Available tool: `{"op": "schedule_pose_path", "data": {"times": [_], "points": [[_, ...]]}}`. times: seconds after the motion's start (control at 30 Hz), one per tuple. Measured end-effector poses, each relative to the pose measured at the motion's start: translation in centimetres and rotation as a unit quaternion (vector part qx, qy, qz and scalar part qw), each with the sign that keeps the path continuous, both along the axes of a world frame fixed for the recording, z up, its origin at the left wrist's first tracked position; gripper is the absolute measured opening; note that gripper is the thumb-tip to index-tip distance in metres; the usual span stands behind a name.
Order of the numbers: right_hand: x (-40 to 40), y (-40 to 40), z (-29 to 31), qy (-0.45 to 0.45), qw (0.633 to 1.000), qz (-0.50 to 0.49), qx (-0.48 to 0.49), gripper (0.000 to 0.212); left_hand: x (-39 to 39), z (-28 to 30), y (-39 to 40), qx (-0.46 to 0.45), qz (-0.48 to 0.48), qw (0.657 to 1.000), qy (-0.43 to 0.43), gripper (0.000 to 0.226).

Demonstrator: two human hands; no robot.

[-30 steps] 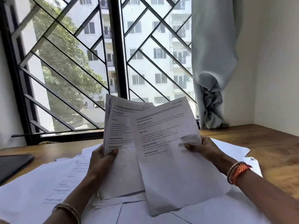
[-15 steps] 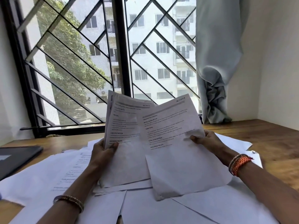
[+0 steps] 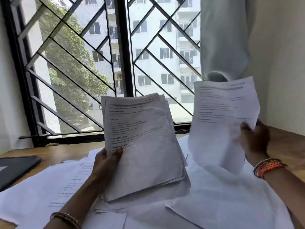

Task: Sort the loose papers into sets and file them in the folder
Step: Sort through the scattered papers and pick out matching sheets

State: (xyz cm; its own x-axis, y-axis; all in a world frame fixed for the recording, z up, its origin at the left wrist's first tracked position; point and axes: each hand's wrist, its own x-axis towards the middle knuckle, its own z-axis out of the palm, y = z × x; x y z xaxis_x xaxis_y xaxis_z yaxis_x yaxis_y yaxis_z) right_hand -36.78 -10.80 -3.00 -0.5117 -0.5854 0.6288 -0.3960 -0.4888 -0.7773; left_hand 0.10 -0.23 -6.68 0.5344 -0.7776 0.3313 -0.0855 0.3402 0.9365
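My left hand [image 3: 107, 161] grips a stack of printed sheets [image 3: 145, 146] by its left edge, held upright above the desk. My right hand [image 3: 254, 139] pinches a single printed sheet [image 3: 222, 119] at its right edge, raised and apart from the stack, to its right. Loose white papers [image 3: 222, 195] lie spread over the wooden desk [image 3: 288, 146] under both hands. A dark folder [image 3: 14, 169] lies flat at the desk's left edge.
A barred window [image 3: 122, 63] runs along the back of the desk. A pale curtain [image 3: 226, 38] hangs at the right, beside a white wall. Bare wood shows at the far right of the desk.
My right hand has pulled the single sheet off the front of the stack and carried it right and up. The left hand still holds the stack.
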Motion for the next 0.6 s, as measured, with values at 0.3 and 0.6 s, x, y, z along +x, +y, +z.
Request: {"op": "schedule_pose_path", "data": {"times": [0.3,0.6], "points": [[10.5,3.6,-1.3,0.02,0.862,0.473,0.183,0.035,-1.6,0.1,-0.6,0.049,-0.136,0.99,0.008,0.041],[10.4,4.0,-1.5,-0.056,0.855,0.483,0.181,0.029,-2.6,-0.7,0.0,0.042,-0.177,0.983,0.007,0.042]]}}
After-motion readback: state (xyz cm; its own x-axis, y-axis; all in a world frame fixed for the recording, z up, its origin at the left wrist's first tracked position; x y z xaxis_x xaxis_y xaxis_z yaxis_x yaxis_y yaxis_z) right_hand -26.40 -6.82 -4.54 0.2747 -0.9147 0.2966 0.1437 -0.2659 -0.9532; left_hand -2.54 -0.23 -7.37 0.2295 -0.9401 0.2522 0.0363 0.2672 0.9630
